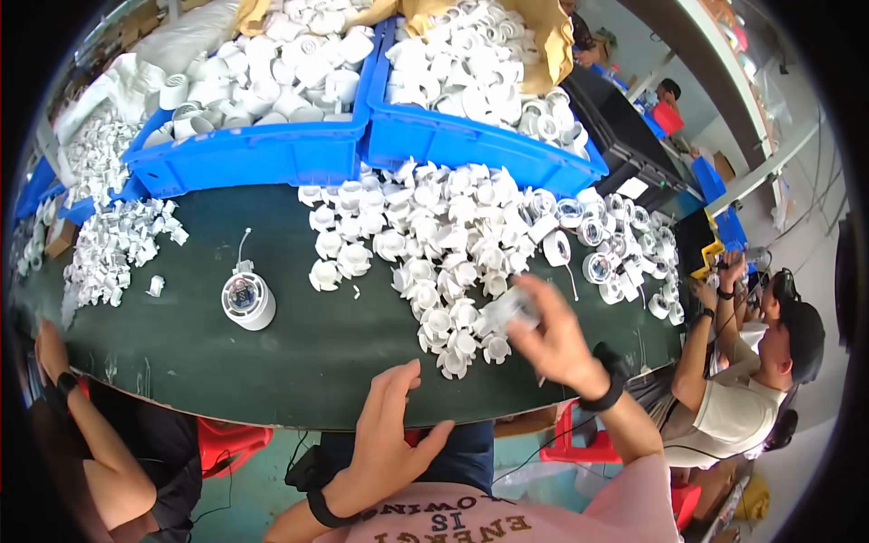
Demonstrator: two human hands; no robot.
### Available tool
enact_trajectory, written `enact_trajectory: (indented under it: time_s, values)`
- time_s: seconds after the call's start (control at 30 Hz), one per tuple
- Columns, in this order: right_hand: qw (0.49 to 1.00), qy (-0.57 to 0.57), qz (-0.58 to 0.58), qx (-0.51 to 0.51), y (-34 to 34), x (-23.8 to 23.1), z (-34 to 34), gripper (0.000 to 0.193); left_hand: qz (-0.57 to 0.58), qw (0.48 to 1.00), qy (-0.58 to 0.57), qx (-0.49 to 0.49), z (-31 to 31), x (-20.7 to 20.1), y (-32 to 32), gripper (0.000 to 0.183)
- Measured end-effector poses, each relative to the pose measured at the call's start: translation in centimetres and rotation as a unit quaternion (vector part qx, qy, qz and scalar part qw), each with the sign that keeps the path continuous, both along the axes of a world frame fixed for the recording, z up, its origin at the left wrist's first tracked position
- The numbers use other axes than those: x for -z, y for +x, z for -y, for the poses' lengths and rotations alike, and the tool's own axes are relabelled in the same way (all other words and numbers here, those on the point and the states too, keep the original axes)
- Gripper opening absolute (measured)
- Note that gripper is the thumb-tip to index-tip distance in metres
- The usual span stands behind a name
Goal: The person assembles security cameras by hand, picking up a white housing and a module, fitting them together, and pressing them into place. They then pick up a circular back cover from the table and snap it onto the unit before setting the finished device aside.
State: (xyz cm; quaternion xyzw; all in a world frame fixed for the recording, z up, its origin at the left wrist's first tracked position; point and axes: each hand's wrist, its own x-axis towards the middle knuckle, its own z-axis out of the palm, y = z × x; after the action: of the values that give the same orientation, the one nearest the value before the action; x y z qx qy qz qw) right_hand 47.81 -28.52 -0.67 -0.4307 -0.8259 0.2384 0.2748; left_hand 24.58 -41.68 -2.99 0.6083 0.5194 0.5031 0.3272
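My right hand [563, 348] is closed around a whitish round part [509, 310], smeared by motion, just over the right edge of a heap of small white pronged plastic cups [444, 222]. My left hand [394, 439] hovers at the table's near edge with its fingers apart, holding nothing. Left of the heap, a white cylindrical housing [250, 305] stands on the dark green table [317, 380]; its top shows a round insert, and a short wire sticks out behind. To the right lies a group of white ring-shaped pieces with shiny centres [625, 244], one with a wire trailing.
Two blue bins [253, 165] full of white plastic rings line the far side. Small white clips [113, 253] lie heaped at the left. Black crates [625, 136] stand at the back right. Another person's arm [104, 434] shows on the left; a seated person [751, 380] works at the right.
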Motion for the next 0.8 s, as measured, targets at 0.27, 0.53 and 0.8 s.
enact_trajectory:
  time_s: [0.27, 0.53, 0.8]
  values:
    - [0.948, -0.176, 0.002, -0.266, -9.1, -4.7, 1.7, 0.05, 0.027, 0.996, 0.069, -0.048, -1.4, 0.8, -1.4, 0.078]
    - [0.942, 0.285, 0.104, 0.146, -9.7, -4.9, -23.3, 0.028, 0.175, 0.981, -0.034, -0.082, -2.1, 2.7, -2.8, 0.061]
    - [0.968, 0.165, -0.123, 0.146, -8.8, -5.1, -24.2, 0.027, 0.355, 0.92, -0.129, -0.1, 0.4, 0.1, -4.5, 0.064]
